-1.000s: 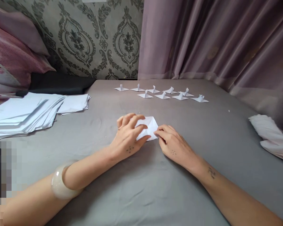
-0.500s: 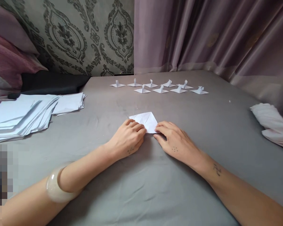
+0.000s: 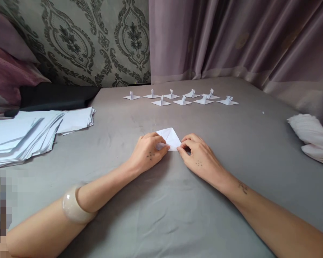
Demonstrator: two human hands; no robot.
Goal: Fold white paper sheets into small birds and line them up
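Observation:
A small folded sheet of white paper [image 3: 173, 138] with crease lines lies between my two hands on the grey cloth. My left hand [image 3: 150, 150] is closed on the paper's left part, its fingers covering that side and the thumb near the front edge. At the right corner, my right hand [image 3: 197, 152] pinches the paper between thumb and fingertips. Farther back stand several folded white paper birds [image 3: 183, 101] in two loose rows, apart from both hands.
Stacks of white paper sheets [image 3: 21, 136] lie at the left, with a dark cloth [image 3: 59, 96] behind them. A crumpled pale cloth [image 3: 310, 132] rests at the right edge. Purple curtains [image 3: 177, 43] and a patterned wall [image 3: 102, 43] close off the back of the grey surface [image 3: 156, 222].
My left hand has turned, its thumb now showing at the paper's front edge. My right thumb has come up to the right corner and closed into a pinch. The view has shifted slightly.

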